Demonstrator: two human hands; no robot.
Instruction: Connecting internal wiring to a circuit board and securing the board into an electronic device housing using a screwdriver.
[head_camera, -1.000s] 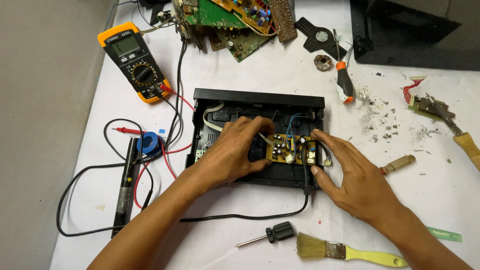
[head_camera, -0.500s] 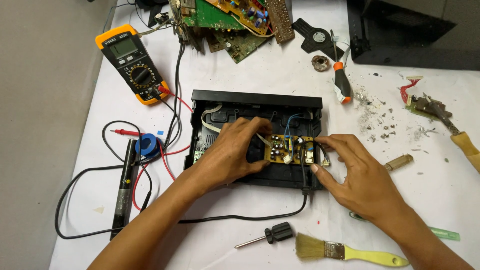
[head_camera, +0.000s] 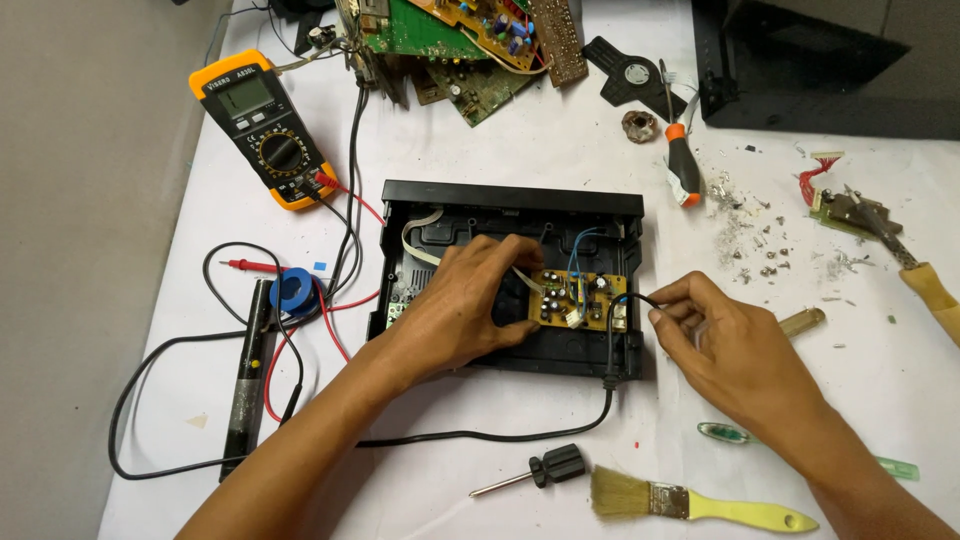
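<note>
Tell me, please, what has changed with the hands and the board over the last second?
The right hand slid off the small yellow circuit board to the case's right edge and pinched the black cable. The left hand stayed on the board inside the black case; the multimeter and brush did not move.

Quick count of what we've got here. One open black case in the middle of the frame, with one small yellow-brown board inside it. Two hands: left and right. One yellow multimeter upper left. One roll of blue tape at left, plus one black pen-shaped tool just below it. Screwdrivers, we count two: a stubby black-handled one at the bottom and an orange-handled one up top. One yellow-handled brush lower right. One heap of green circuit boards at the top edge; we can't tell exactly how many are in it.
</note>
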